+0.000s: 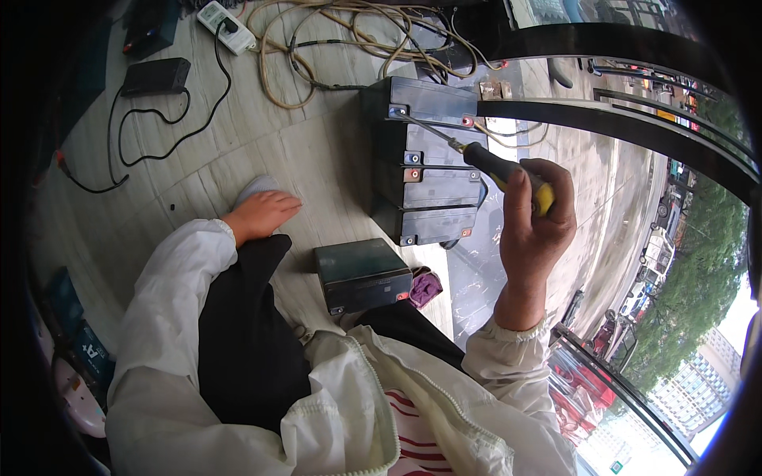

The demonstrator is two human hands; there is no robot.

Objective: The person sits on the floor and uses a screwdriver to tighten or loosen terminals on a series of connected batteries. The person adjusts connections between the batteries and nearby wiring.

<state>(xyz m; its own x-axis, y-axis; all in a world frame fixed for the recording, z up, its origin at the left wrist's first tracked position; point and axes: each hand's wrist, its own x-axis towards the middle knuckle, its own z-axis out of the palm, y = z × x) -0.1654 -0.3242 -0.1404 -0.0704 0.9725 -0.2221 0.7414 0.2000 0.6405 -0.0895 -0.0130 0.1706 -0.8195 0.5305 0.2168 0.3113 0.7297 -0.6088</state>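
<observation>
My right hand (pixel 533 226) is closed around the black and yellow handle of a screwdriver (pixel 490 163). Its thin shaft slants left, with the tip at a terminal on the farthest black battery (pixel 432 97). Several black batteries (pixel 440 147) stand in a row, side by side, with small metal terminals at their top corners. My left hand (pixel 262 216) rests on my knee with the fingers stretched out, holding nothing. Between my legs and the row, a separate dark battery (pixel 361 266) sits on the floor, a red-marked terminal at its right corner.
Purple cloth (pixel 425 289) lies beside the separate battery. Beige cable (pixel 349 40) coils at the back, near a white power strip (pixel 225 27). A black power adapter (pixel 156 77) trails its cord across the floor at left. A dark door frame (pixel 619 119) borders the right, with a street outside.
</observation>
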